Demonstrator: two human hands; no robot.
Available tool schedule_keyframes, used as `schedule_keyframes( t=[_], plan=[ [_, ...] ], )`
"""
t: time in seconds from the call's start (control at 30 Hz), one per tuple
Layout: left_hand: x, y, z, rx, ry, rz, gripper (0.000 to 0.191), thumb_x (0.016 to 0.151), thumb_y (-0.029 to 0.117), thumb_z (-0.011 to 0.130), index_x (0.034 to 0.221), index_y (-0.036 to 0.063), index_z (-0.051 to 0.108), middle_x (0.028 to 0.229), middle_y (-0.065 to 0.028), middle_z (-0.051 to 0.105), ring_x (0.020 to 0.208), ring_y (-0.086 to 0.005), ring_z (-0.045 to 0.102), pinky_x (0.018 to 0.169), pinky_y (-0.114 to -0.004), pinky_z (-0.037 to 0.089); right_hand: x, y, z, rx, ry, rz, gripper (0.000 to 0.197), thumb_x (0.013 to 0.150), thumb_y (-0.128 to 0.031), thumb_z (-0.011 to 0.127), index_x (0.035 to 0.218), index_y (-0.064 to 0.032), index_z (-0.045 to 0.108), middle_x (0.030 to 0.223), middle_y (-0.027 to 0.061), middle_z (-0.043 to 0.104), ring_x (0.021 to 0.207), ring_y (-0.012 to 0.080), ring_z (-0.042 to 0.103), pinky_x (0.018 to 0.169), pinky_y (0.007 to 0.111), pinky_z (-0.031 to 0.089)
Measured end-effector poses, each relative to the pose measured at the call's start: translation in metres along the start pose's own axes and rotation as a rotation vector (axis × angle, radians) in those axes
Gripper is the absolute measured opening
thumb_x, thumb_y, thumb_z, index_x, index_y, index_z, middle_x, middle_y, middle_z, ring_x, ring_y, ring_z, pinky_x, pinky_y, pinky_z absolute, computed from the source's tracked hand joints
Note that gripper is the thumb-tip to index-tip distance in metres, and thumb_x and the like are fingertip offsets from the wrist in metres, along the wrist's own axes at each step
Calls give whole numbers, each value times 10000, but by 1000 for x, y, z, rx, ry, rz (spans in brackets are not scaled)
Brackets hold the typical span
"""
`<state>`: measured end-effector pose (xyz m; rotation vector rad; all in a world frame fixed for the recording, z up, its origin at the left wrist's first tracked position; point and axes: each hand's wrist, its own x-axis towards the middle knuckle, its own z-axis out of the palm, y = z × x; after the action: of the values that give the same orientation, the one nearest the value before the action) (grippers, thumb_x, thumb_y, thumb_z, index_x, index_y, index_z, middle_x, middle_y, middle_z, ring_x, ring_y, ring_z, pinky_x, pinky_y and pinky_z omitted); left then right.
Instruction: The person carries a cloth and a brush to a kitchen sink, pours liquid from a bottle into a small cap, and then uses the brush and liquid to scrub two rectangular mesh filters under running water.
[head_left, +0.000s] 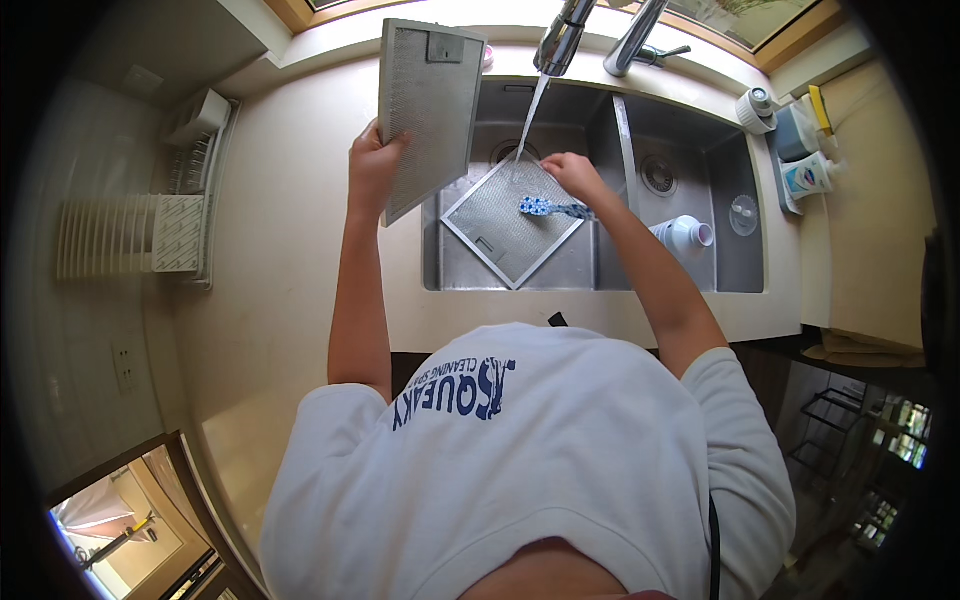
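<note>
My left hand (375, 169) grips the side of a metal mesh range hood filter (435, 105), raised nearly upright above the sink's left rim. A second mesh filter (502, 232) lies turned like a diamond in the left basin. My right hand (576, 176) pinches the upper right edge of that second filter. On its mesh rests a blue-and-white dotted cleaning tool (536, 206), its far end partly behind my right forearm. Water (531, 120) streams from the chrome faucet (561, 45) onto the filter's top corner.
The right basin (679, 262) holds a white bottle (684, 234) on its side and a clear round object (744, 215). Soap bottles (806, 176) stand on the right counter. A plate rack (217, 187) is at left. A lever (667, 54) juts from a second chrome fixture.
</note>
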<state>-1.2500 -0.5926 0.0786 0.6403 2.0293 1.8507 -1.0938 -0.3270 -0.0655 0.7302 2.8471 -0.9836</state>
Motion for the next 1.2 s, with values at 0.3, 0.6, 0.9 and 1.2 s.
schedule_keyframes(
  t=[0.3, 0.6, 0.9, 1.2],
  plan=[
    [9, -39, 50, 204, -171, -160, 265, 817, 150, 561, 1015, -25, 574, 821, -113, 643, 738, -153, 599, 690, -279, 460, 64, -88, -58, 1864, -19, 244, 278, 946, -161, 306, 987, 51, 482, 871, 146, 562, 792, 235, 591, 670, 321, 558],
    [66, -75, 88, -184, -531, -303, 308, 742, 29, 541, 1049, 27, 545, 966, -67, 586, 904, -174, 565, 792, -325, 451, 45, -122, -75, 1443, -490, -12, 286, 905, -176, 472, 1022, 74, 547, 1010, 192, 592, 898, 249, 615, 778, 334, 523],
    [105, -64, 147, 588, -714, 26, 335, 685, 335, 670, 833, 35, 645, 742, -129, 621, 772, -235, 615, 713, -331, 463, 28, -72, -140, 1133, -387, -52, 392, 912, -232, 434, 1158, 73, 462, 1112, 194, 558, 1029, 274, 564, 855, 349, 475],
    [134, -56, 192, 845, -1081, 289, 327, 691, 287, 631, 938, 73, 620, 860, -122, 622, 811, -259, 599, 721, -362, 455, 68, 32, -248, -74, 724, -236, 223, 868, -175, 486, 1004, -37, 598, 928, 102, 635, 821, 216, 614, 730, 300, 486]
  ],
)
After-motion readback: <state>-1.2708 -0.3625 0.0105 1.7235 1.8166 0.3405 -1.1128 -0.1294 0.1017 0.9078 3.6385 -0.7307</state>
